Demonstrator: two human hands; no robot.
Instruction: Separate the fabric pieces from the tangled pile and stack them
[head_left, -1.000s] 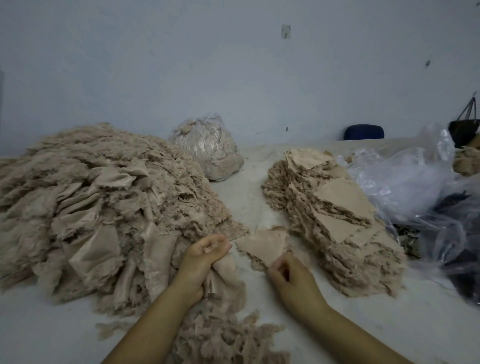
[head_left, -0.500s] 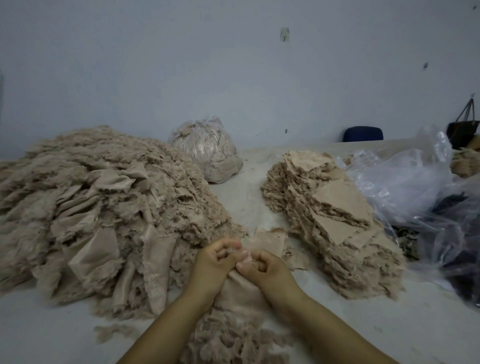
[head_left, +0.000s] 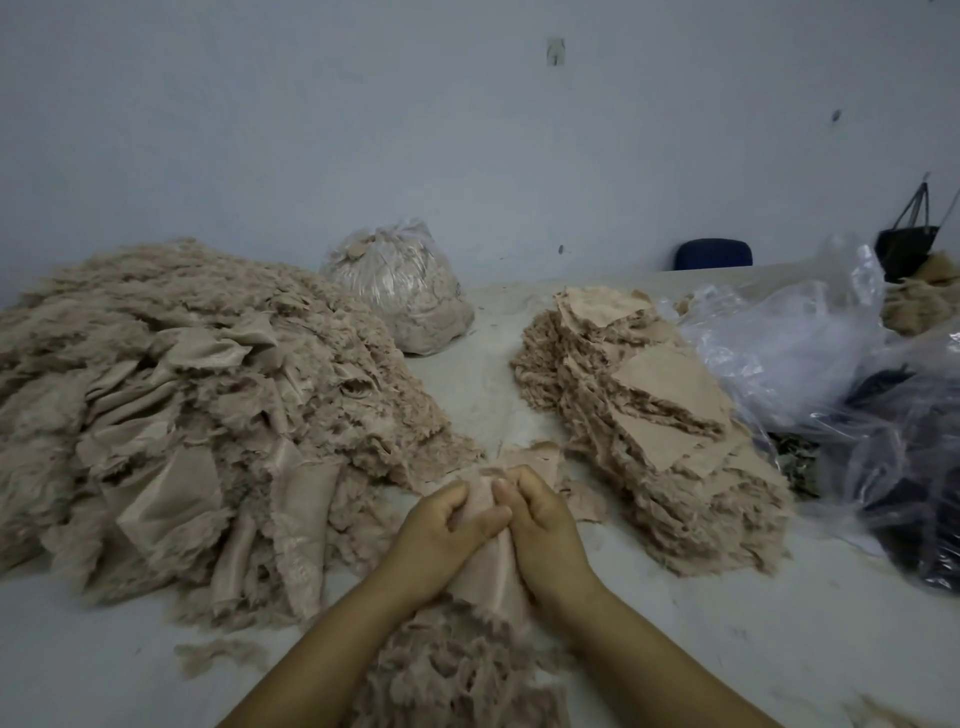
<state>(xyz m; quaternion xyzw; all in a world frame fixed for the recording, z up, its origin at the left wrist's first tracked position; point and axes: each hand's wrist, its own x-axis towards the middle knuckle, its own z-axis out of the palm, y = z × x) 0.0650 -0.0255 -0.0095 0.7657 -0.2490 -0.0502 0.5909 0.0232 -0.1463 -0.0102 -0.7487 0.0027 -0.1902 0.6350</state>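
Left hand (head_left: 441, 525) and right hand (head_left: 540, 519) both pinch top edge of fabric piece (head_left: 485, 561), thumbs close together, likely to peel layers apart. Tangled pile (head_left: 182, 405) left of hands; stack (head_left: 649, 415) right, within easy reach on bench (head_left: 467, 374).

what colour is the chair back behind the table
Dark blue; the chair back shows in the head view, beyond the table's far edge.

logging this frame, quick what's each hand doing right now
Left hand: pinching the fabric piece.
Right hand: pinching the same fabric piece.
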